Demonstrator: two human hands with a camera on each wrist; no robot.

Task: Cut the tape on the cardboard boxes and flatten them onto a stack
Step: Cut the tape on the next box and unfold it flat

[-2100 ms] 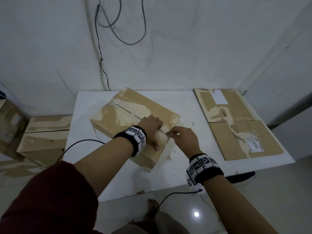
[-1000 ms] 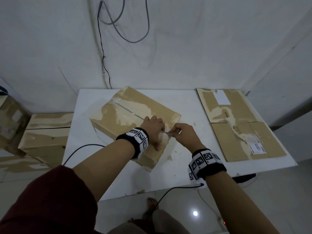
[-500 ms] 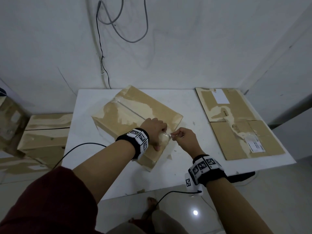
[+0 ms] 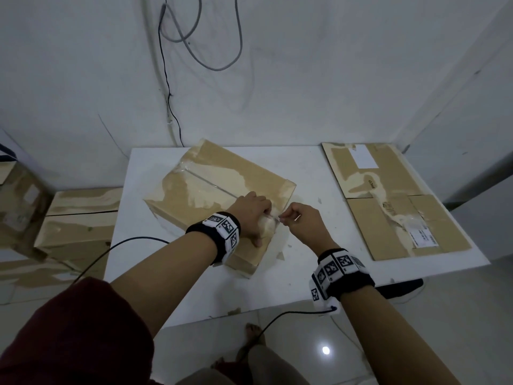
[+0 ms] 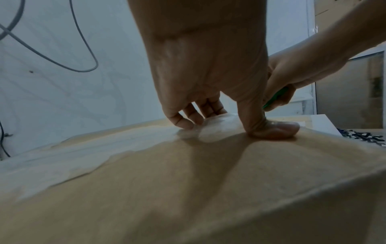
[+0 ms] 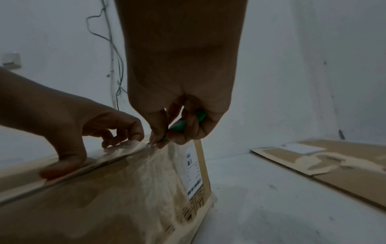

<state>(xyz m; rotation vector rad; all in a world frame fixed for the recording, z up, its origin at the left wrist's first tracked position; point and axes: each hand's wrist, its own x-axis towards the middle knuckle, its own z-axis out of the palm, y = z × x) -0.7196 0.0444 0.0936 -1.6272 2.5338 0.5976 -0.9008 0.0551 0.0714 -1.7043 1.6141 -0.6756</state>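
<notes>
A taped cardboard box (image 4: 211, 187) lies slantwise on the white table (image 4: 305, 173). Clear tape (image 4: 205, 180) runs along its top seam. My left hand (image 4: 256, 218) rests on the box's near right end, thumb (image 5: 271, 128) pressed flat and fingertips (image 5: 188, 122) touching the tape. My right hand (image 4: 301, 223) grips a small green-handled cutter (image 6: 183, 123), its blade tip at the box's top edge beside my left fingers (image 6: 125, 137). A shipping label (image 6: 194, 171) is on the box's end face.
Flattened cardboard (image 4: 388, 198) lies on the table's right side. More closed boxes (image 4: 77, 226) stand on the floor to the left. Cables (image 4: 200, 37) hang on the wall behind. A black cord (image 4: 111, 251) trails off the table's left edge.
My right hand has drawn slightly right and back from the box's end, with the cutter's tip kept at the top edge. My left hand stays pressed on the box.
</notes>
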